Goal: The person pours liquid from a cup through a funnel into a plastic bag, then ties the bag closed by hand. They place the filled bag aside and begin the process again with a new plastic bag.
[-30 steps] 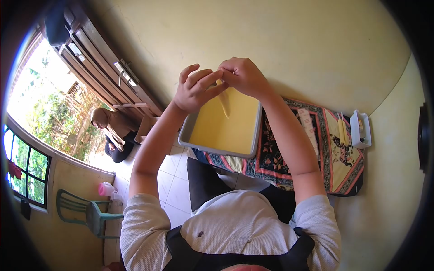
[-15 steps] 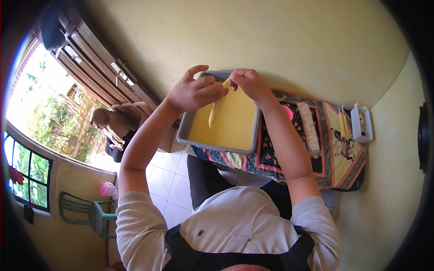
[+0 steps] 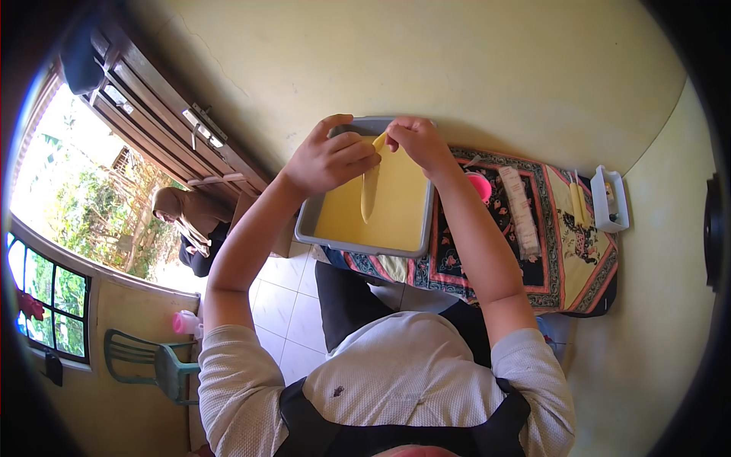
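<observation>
A slim, clear plastic bag (image 3: 369, 199) filled with something yellow hangs from between my two hands, its lower end pointing down. My left hand (image 3: 331, 158) has its fingers curled around the bag's upper part. At the top end, my right hand (image 3: 415, 143) pinches the twisted neck. Beneath both hands is a grey rectangular tub (image 3: 365, 247), its inside showing a smooth yellow surface (image 3: 339, 217) that looks like liquid. My fingers partly hide the bag's upper part.
On the patterned cloth (image 3: 449, 263) to the right are a pink bowl (image 3: 480, 186), a long whitish packet (image 3: 520, 213), filled yellow bags (image 3: 579, 204) and a white container (image 3: 609, 199). A person (image 3: 199, 221) sits by the open door (image 3: 175, 114). A green chair (image 3: 164, 365) stands lower left.
The bag has swung slightly to the right and hangs straighter. Both hands keep nearly the same hold. More of the pink bowl shows beside my right forearm.
</observation>
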{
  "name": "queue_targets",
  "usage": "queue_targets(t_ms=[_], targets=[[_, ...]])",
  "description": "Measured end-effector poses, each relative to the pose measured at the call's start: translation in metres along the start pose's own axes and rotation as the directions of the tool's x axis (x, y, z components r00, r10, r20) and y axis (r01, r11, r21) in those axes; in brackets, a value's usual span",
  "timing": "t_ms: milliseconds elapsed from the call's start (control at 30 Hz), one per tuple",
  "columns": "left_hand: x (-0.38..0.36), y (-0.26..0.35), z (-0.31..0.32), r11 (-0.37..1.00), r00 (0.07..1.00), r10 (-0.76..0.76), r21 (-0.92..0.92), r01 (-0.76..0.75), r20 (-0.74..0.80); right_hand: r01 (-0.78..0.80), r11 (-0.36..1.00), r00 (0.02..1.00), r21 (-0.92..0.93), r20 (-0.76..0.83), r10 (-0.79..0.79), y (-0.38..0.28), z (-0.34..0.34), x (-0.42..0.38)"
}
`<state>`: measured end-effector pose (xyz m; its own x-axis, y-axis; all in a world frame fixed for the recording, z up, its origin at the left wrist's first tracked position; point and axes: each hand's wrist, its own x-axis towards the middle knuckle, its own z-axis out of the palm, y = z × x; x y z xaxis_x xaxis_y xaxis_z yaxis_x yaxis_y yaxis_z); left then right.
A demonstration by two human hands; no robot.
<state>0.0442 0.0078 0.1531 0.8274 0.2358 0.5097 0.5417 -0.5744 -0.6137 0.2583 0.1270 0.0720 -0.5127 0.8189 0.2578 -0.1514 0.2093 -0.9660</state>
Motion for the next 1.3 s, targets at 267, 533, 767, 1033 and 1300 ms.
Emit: queue_targets(t_ms=[267,533,767,1033,1300], targets=[[-0.005,0.003,0.007,0.98,0.988,-0.142,-0.148,0.131,-0.066,0.393,0.579,0.858,-0.714,0.058,-0.51,-0.023,0.009,-0.05],[-0.008,0.012,0.02,0.955,0.97,-0.221,-0.222,0.195,-0.098,0.55,0.245,0.656,-0.799,0.232,-0.718,-0.003,0.026,-0.049],[-0.011,0.017,0.024,0.96,0.981,-0.179,-0.232,0.158,-0.075,0.598,0.331,0.696,-0.73,0.268,-0.666,0.022,0.02,-0.04],[-0.014,0.014,0.024,0.951,0.989,-0.146,-0.274,0.141,0.003,0.639,0.47,0.739,-0.609,0.319,-0.593,0.042,0.004,-0.026],[-0.016,0.011,0.019,0.944,0.99,-0.129,-0.3,0.138,0.051,0.628,0.511,0.767,-0.587,0.357,-0.533,0.049,-0.001,-0.017]])
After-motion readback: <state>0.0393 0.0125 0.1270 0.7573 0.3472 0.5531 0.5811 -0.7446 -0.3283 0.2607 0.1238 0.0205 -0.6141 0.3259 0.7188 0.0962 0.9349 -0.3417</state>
